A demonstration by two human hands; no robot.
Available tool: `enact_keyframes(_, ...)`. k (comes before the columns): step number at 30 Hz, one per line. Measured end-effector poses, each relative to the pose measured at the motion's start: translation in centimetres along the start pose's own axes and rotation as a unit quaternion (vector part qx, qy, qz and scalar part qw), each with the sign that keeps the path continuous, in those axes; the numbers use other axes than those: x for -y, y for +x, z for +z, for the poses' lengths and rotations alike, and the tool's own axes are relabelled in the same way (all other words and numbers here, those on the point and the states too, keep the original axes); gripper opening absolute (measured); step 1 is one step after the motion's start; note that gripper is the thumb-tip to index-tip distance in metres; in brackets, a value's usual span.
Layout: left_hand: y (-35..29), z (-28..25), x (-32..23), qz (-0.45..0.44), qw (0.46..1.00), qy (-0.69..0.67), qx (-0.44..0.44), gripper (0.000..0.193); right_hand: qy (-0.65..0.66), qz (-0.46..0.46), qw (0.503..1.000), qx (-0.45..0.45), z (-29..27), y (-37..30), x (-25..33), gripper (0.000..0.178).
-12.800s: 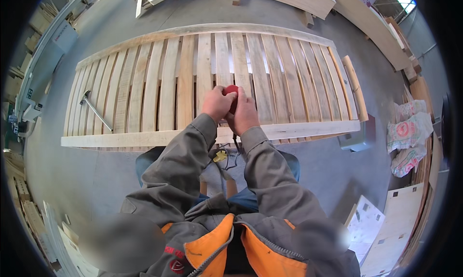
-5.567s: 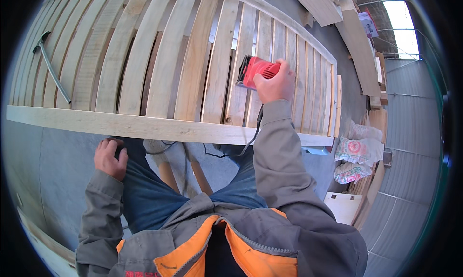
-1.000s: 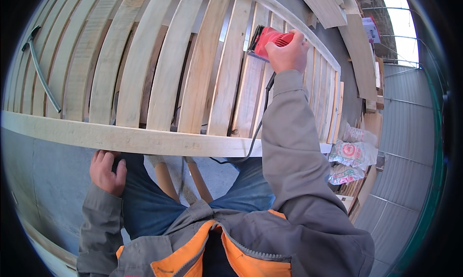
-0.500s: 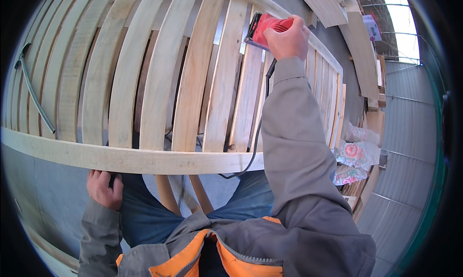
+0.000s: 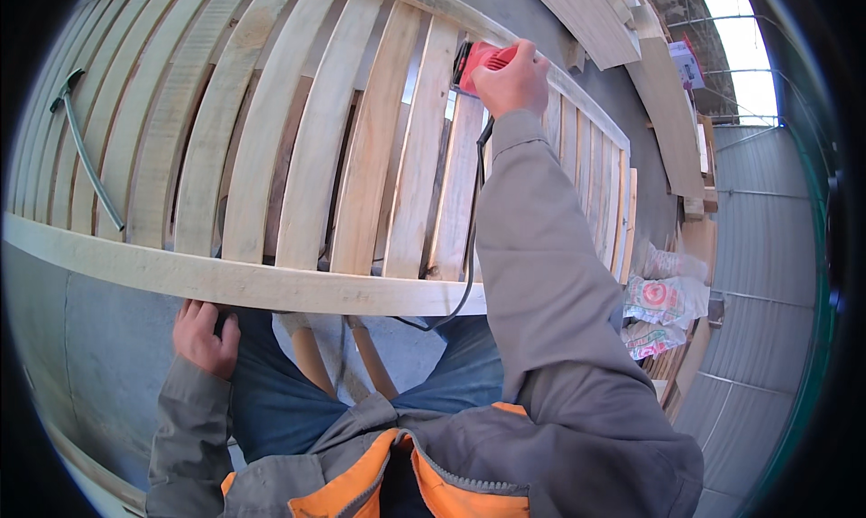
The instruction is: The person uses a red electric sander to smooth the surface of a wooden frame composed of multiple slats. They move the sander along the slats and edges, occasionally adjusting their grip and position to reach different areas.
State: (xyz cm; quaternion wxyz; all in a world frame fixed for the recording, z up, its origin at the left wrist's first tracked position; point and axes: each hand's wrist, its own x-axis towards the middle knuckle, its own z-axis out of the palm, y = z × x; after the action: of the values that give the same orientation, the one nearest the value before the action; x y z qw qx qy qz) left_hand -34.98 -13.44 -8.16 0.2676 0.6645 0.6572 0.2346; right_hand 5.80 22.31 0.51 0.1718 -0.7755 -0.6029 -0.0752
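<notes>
Head view: the right hand [image 5: 516, 78] is grasping the red sander [image 5: 485, 58], pointing leftward across slats [image 5: 379, 139] near the wooden frame [image 5: 271, 282]'s far edge; of the left hand [image 5: 208, 339], grip I cannot tell.

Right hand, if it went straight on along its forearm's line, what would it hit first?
With the red power sander in its grip, the right hand would probably meet the far wooden rail first, though its height above the slats is hard to judge.
</notes>
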Motion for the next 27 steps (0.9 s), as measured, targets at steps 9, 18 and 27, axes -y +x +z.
enact_keyframes(9, -1.4, 0.3, 1.2, 0.005, 1.000, -0.006, -0.025, 0.015, 0.012, 0.006, 1.000, 0.005, -1.4, -4.4, -1.5, 0.067)
enact_keyframes(18, -2.0, 0.4, 1.5, 0.000, 1.000, -0.002, -0.027, 0.017, 0.017, 0.031, 0.999, 0.024, -4.2, -10.3, -2.2, 0.065)
enact_keyframes(27, -2.5, 0.9, 1.7, -0.006, 1.000, 0.014, -0.023, 0.020, 0.049, 0.024, 0.998, 0.038, -6.7, -17.4, -3.4, 0.062)
